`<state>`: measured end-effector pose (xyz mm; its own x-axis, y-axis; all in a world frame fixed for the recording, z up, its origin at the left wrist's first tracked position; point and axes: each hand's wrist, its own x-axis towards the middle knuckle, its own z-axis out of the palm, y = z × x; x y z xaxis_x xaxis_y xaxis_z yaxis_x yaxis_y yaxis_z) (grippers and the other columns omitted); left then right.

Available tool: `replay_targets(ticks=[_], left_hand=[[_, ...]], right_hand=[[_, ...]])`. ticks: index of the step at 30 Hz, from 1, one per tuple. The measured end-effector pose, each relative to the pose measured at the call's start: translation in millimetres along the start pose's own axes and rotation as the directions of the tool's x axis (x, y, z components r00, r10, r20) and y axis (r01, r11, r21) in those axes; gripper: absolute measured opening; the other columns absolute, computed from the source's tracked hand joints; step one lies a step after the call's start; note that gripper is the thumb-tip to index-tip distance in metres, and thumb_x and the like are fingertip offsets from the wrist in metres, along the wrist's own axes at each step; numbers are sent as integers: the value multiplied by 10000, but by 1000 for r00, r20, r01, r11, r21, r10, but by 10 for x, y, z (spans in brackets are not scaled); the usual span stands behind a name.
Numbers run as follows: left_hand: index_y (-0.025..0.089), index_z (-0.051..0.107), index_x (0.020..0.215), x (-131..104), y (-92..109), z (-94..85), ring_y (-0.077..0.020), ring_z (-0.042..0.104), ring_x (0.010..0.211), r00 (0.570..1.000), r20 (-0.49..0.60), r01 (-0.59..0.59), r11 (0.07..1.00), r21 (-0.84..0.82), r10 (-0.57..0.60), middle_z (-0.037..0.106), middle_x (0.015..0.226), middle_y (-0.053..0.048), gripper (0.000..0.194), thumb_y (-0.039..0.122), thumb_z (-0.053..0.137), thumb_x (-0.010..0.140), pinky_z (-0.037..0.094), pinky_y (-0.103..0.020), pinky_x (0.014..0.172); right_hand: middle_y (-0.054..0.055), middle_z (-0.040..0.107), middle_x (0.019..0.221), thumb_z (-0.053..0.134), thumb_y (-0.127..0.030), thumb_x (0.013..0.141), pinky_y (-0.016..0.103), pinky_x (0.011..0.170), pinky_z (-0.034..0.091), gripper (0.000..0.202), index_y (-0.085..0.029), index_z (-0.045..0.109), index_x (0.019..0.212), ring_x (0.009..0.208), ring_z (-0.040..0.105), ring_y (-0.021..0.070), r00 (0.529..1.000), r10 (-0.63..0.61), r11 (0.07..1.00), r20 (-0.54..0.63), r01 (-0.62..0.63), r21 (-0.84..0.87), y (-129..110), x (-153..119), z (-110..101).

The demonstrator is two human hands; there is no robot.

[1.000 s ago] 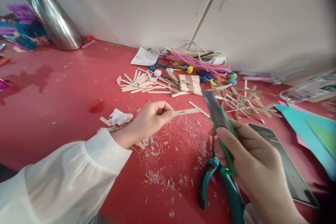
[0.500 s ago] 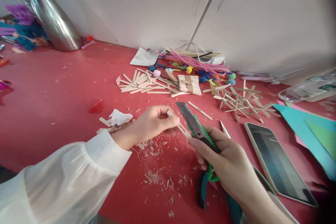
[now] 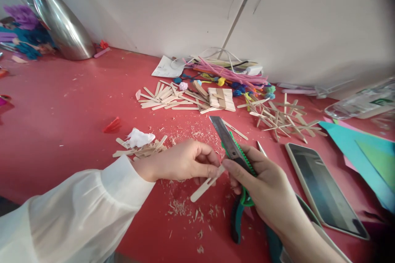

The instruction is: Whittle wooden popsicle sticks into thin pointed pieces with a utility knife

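My left hand (image 3: 191, 160) pinches a wooden craft stick (image 3: 202, 190) that has a narrow slot cut in its middle. The stick slants from lower left up to my right thumb, which touches its upper end. In my right hand (image 3: 262, 181) is a green and black utility knife (image 3: 226, 137), its broad blade out and pointing up and left, away from the stick. A second slotted stick (image 3: 236, 129) lies on the red table behind the blade. Wood shavings (image 3: 179, 207) are scattered below and around both hands. Green-handled pliers (image 3: 237, 218) lie partly under my right hand.
Loose craft sticks (image 3: 166, 96) and a banded bundle (image 3: 226, 99) lie at the back, with another heap (image 3: 284, 119) to the right. A phone (image 3: 324, 189) and coloured paper (image 3: 364, 152) are at right. White tissue (image 3: 138, 137) sits left; a steel jug (image 3: 61, 20) stands far left.
The craft stick has been turned between my hands: its free end now points down and left. My left hand has shifted slightly down and right. The knife stays in my right hand.
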<state>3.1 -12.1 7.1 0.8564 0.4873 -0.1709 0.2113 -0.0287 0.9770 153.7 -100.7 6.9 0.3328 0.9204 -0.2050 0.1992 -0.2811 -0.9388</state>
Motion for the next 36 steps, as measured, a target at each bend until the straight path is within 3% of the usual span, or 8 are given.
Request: replay_targets(ticks=[3,8,12,16,20,23,28,36], left_hand=[[155,605,734,-15,13,10,-70,518,543,1000,29,12,999,-46,-11,599,642,10,150,274,556,812,398,-190,526],[146,567,702,-21,11,-2,-75,584,573,987,150,80,990,-113,-63,622,698,-4,181,263,528,835,458,-211,592],[157,550,714,-10,3,-32,-54,508,462,997,-31,69,997,-36,-70,566,612,25,196,297,505,843,382,-176,462],[163,524,693,-3,8,-66,-39,382,399,972,-232,19,1000,-8,-21,496,553,46,251,361,490,844,309,-168,399],[161,529,699,0,-11,-86,-42,370,432,945,-322,-73,996,-44,55,461,544,51,216,318,488,841,307,-169,422],[158,561,752,0,-19,-91,-48,381,443,935,-348,-107,990,-90,70,454,523,55,180,297,487,838,317,-176,443],[150,475,598,-1,-7,-86,-43,385,464,929,-357,-155,980,-125,101,451,517,53,269,281,504,830,328,-176,482],[153,467,597,12,-27,-77,-41,374,455,923,-368,-176,973,-150,110,457,518,55,277,284,498,839,307,-180,471]], right_hand=[[-77,479,476,645,-455,683,235,404,377,317,-207,533,845,394,436,92,999,-27,1000,-36,27,9,42,45,-64],[-71,484,499,642,-447,708,210,403,363,285,-232,553,873,427,431,84,968,-140,990,-210,136,-35,51,90,-201],[-72,482,497,601,-472,734,216,394,362,319,-246,562,956,412,431,87,947,-196,977,-254,165,-139,-14,30,-193],[-72,457,470,553,-493,756,218,389,346,314,-235,589,931,396,408,83,958,-223,964,-182,188,-190,-66,-39,-146],[-74,446,448,553,-491,753,216,372,325,305,-217,598,881,375,397,78,982,-173,967,-73,156,-202,-53,-38,-149],[-74,440,439,560,-479,752,220,361,315,296,-205,597,859,362,387,79,985,-168,969,-40,158,-189,-30,-19,-164],[-72,428,414,555,-482,759,209,353,307,286,-200,595,785,353,368,75,983,-182,967,-21,175,-187,-25,-16,-167],[-64,451,408,541,-499,767,197,349,305,304,-198,572,739,340,371,69,992,-121,977,35,125,-173,-19,-6,-179]])
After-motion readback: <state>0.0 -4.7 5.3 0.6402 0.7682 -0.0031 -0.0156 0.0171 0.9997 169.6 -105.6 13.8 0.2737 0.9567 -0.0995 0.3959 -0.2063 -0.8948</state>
